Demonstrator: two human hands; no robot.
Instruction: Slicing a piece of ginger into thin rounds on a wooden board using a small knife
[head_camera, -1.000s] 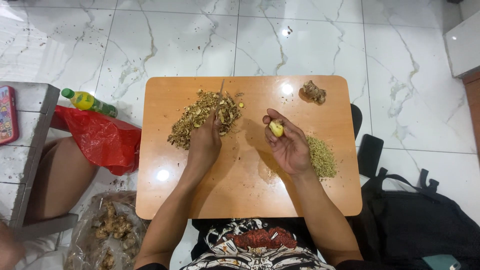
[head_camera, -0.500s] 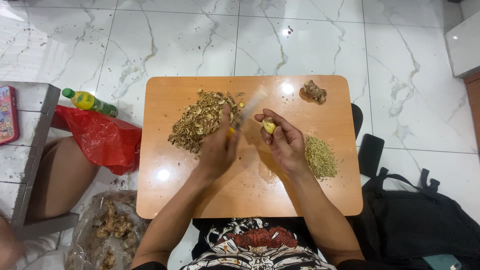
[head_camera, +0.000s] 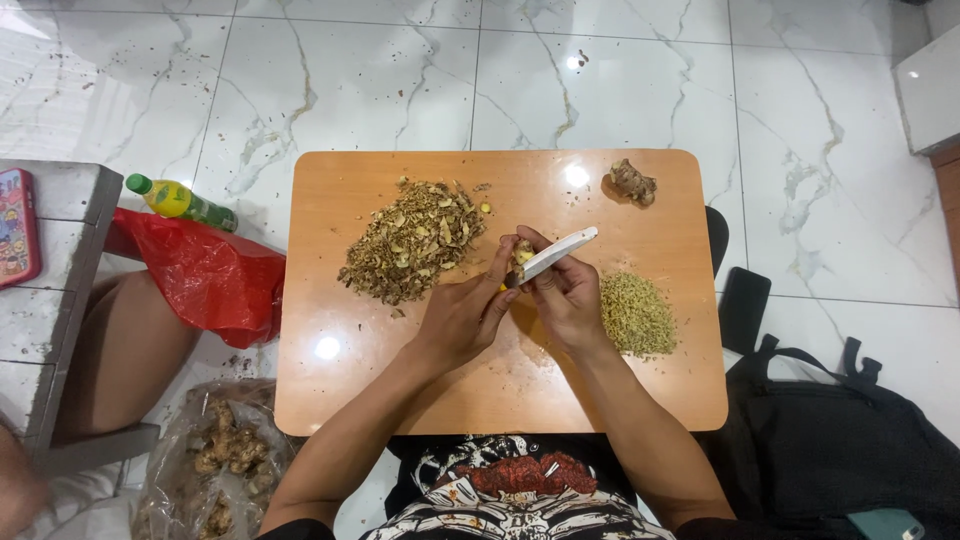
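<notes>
I sit at a small wooden table (head_camera: 400, 400). My left hand (head_camera: 462, 315) grips a knife (head_camera: 556, 253) by its handle; the pale blade points up and right across my right fingers. My right hand (head_camera: 570, 298) pinches a small yellowish piece of ginger (head_camera: 522, 251) against the blade. Both hands meet at the table's middle. A heap of brown peelings (head_camera: 412, 243) lies just left of them. A mound of finely cut ginger (head_camera: 636, 313) sits right beside my right hand. One unpeeled ginger knob (head_camera: 632, 183) rests at the far right corner.
On the marble floor at the left are a red plastic bag (head_camera: 205, 275), a green-capped bottle (head_camera: 178, 199) and a clear bag of ginger roots (head_camera: 222, 462). A grey stool (head_camera: 60, 300) and another person's leg (head_camera: 125, 345) are further left. A black bag (head_camera: 850, 450) lies at the right.
My left hand left the peelings heap, took up the knife and came right to meet my right hand. The blade now lies against the ginger piece.
</notes>
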